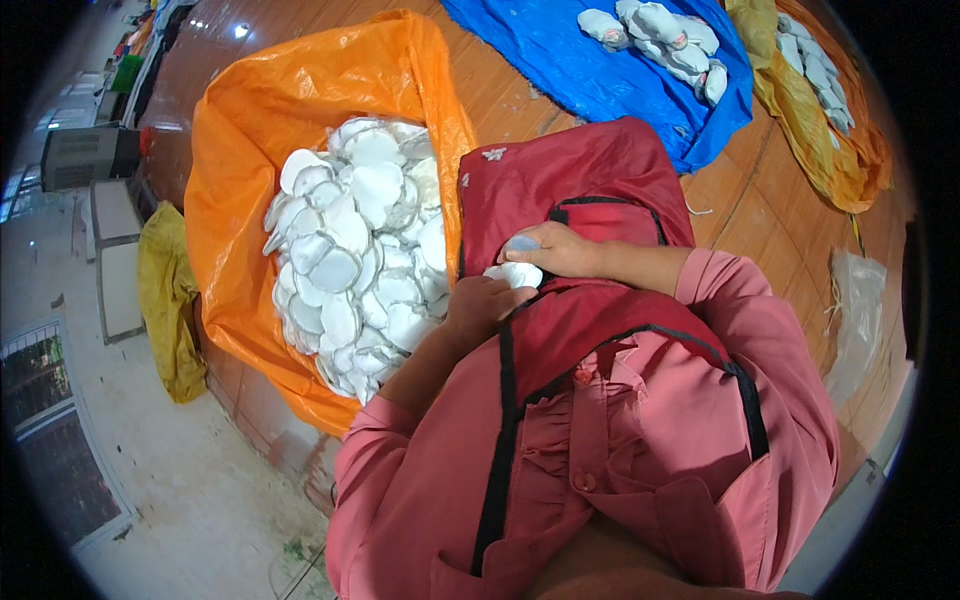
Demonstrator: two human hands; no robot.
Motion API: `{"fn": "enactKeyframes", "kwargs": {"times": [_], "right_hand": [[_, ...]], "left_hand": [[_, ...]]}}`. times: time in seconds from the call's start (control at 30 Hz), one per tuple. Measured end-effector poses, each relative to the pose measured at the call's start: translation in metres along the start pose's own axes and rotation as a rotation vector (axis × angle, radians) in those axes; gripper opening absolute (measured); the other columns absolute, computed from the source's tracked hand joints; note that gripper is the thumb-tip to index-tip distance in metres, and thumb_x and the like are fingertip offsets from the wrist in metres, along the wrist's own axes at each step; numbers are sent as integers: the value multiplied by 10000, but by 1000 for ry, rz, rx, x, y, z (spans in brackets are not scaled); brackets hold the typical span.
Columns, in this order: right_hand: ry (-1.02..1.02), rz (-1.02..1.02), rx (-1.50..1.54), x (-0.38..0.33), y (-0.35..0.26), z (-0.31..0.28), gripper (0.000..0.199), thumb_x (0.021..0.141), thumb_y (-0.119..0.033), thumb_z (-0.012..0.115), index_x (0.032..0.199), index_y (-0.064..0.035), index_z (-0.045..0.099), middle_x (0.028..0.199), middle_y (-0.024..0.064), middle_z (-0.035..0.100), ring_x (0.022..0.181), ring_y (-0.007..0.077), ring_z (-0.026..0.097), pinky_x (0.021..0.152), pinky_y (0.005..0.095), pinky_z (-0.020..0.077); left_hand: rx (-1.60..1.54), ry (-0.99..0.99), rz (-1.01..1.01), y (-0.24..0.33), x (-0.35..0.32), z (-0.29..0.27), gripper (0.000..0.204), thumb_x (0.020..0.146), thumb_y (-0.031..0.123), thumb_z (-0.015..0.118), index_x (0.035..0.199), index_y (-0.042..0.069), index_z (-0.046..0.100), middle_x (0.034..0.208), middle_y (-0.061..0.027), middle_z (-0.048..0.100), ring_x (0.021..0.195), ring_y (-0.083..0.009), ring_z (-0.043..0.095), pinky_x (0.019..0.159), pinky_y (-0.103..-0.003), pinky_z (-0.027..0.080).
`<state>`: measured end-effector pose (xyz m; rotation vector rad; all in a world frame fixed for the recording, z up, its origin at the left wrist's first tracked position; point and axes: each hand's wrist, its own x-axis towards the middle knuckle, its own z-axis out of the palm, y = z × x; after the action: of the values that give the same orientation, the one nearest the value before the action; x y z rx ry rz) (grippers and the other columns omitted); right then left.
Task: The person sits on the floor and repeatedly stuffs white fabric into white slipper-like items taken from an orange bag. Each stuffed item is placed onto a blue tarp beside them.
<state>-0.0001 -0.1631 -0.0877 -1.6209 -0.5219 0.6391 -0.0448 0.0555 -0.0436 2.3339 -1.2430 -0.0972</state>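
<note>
Over my lap, on the dark red apron [560, 180], both hands work close together. My left hand [482, 303] is closed on a white oval pad [518, 274], its fingers pressed along the near edge. Just beyond it, my right hand [556, 250] pinches a second pale oval pad [521, 243], thumb and fingers partly covering it. Whether the two pads are joined cannot be made out. Left of my hands, a large heap of similar white pads [345, 225] fills an opened orange sack [260, 110].
A blue sheet [540, 50] at the far side bears a bundle of white pieces [665, 38]. Further right lies an orange and yellow sack [800, 130] with more white pieces. A yellow sack [168, 300] stands by the left wall; a clear plastic bag [858, 310] lies at right.
</note>
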Motion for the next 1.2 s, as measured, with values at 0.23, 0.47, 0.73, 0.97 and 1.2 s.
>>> {"fn": "enactKeyframes", "kwargs": {"times": [0.23,0.47,0.73,0.97,1.2], "right_hand": [[102,166,143,-4,-12,12,334,945,-340,620,1022,-24,699,935,107,723,876,152,665,791,301,508],[78,424,231,8,13,10,328,944,-355,616,982,-44,714,837,80,704,775,132,632,718,302,495],[241,97,-216,39,-18,-6,419,966,-466,487,894,-101,681,824,151,674,757,285,653,685,405,484],[214,25,-227,50,-16,-13,383,949,-429,525,940,-81,684,872,180,683,829,358,662,708,438,489],[314,25,-282,53,-24,-1,304,953,-327,569,916,-44,671,779,149,667,698,236,651,628,382,478]], "left_hand": [[2,-38,92,-2,0,2,250,818,252,589,1047,236,688,620,-52,496,569,-267,576,472,-412,426],[19,-184,-169,4,17,4,174,896,240,602,1042,151,637,614,-97,552,608,-300,610,517,-437,452],[-371,276,-589,-14,21,-9,472,809,86,763,1182,35,478,992,-123,621,923,-215,647,751,-320,518],[-773,232,-681,-37,26,8,494,783,38,790,1164,21,477,1050,-75,577,972,-137,590,865,-280,488],[-776,390,-764,-28,34,12,626,714,130,861,1166,-5,450,976,-43,563,897,-108,559,792,-260,480]]}}
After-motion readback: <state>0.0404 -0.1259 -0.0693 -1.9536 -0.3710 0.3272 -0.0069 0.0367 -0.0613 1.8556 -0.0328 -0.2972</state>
